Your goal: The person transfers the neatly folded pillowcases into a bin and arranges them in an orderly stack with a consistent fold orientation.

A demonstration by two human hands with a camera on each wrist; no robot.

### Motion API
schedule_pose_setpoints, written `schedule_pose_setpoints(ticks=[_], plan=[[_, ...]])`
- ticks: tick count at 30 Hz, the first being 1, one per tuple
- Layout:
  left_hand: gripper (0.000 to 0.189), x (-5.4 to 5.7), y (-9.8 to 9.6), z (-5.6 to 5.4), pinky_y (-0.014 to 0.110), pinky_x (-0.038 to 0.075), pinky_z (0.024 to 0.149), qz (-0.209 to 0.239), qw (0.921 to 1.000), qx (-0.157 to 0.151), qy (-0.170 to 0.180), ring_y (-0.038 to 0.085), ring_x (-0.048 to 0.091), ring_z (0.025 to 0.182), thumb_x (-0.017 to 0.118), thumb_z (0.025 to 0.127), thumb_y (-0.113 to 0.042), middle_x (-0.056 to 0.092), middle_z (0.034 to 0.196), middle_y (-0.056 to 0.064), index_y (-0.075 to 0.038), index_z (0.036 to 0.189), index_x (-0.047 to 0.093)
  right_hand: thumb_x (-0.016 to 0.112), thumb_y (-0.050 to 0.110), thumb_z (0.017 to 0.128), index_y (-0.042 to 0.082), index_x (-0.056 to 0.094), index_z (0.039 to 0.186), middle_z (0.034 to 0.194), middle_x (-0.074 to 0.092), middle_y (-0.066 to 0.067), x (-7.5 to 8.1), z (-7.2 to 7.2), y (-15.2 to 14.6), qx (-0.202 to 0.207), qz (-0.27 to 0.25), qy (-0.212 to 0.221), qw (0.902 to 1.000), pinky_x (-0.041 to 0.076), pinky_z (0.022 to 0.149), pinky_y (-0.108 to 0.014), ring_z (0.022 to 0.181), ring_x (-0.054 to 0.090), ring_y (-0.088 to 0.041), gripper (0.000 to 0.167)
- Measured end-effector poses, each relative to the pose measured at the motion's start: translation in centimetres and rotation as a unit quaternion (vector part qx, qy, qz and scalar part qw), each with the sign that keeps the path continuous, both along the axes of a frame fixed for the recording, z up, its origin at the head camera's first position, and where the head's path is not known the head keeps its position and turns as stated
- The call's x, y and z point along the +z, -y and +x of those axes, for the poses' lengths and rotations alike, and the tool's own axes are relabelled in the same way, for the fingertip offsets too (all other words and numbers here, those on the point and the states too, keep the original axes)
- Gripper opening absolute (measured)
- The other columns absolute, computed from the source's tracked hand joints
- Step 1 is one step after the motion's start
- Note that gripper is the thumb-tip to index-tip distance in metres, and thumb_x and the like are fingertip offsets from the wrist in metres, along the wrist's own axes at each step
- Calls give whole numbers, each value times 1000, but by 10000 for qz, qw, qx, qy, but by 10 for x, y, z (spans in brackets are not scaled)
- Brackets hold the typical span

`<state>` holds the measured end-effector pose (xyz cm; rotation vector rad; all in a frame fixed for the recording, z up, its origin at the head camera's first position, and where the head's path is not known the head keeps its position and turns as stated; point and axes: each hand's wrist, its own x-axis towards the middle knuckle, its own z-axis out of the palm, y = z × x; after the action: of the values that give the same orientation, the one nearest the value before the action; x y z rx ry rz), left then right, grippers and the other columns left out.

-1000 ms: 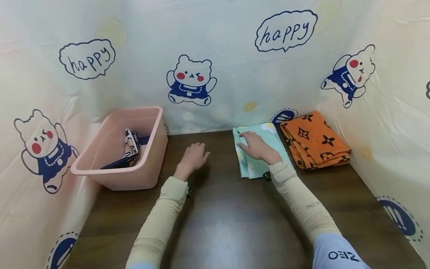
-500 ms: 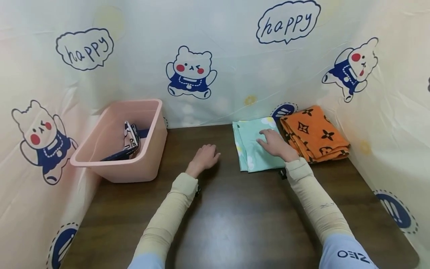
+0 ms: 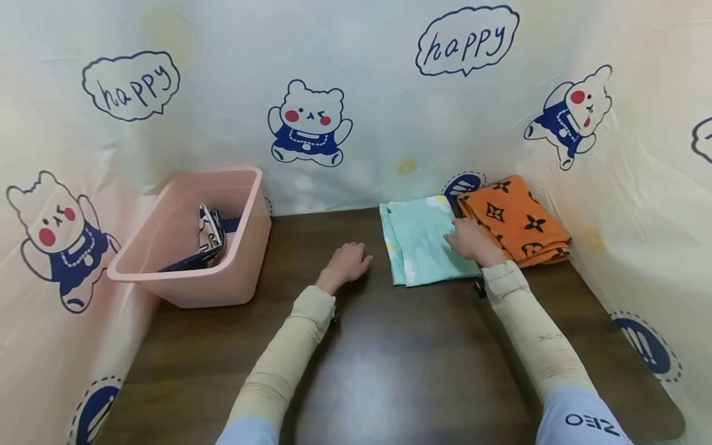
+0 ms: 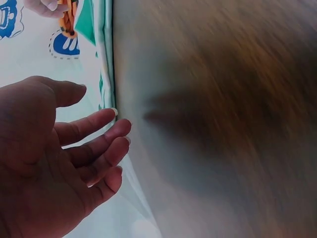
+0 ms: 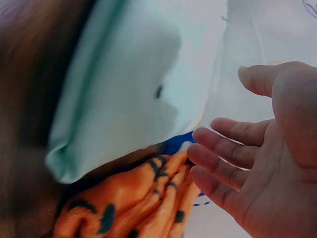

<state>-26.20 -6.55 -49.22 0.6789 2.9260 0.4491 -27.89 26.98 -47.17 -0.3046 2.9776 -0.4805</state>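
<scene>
Both the left hand [image 3: 346,262] and the right hand [image 3: 473,241] have loose fingers and hold nothing. The green cloth [image 3: 417,241] lies flat on the table [image 3: 389,346], right of the left hand. Its right edge is by the right hand, the nearer one. Its long side seems to point at the wall [image 3: 389,123].

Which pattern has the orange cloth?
The orange cloth has dark flower-like motifs, clearest in the head view.

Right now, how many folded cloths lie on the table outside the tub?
2, near the back of the table: the mint cloth, partly screened by the right hand, and the orange cloth, right of the mint. Any underneath would be hidden.
</scene>
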Motion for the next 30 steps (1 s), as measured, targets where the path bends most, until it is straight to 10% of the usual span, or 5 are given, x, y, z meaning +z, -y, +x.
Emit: schedule_pose_setpoints(ticks=[6, 16, 30], plan=[[28, -18, -20, 1, 39, 47, 73, 46, 9997, -79, 244, 22, 55, 78, 49, 108, -29, 58, 87, 9, -6, 95, 59, 50, 27, 107, -14, 55, 117, 98, 60, -28, -25, 11, -13, 61, 360, 44, 9993, 48, 79, -49, 88, 59, -40, 43], [44, -25, -48, -17, 30, 35, 54, 811, 9963, 94, 274, 16, 37, 54, 48, 107, -23, 39, 62, 1, -12, 65, 45, 43, 23, 107, 11, 43, 62, 54, 33, 2, -27, -8, -26, -129, -171, 641, 9977, 30, 48, -28, 46, 33, -14, 47], [48, -26, -69, -23, 28, 35, 51, 878, 9936, 689, 156, 16, 40, 54, 47, 108, -26, 40, 62, 2, -12, 63, 43, 47, 19, 104, 12, 43, 67, 58, 32, 3, -23, -23, -17, -79, 34, 1345, 9909, 33, 53, -28, 50, 35, -13, 38]])
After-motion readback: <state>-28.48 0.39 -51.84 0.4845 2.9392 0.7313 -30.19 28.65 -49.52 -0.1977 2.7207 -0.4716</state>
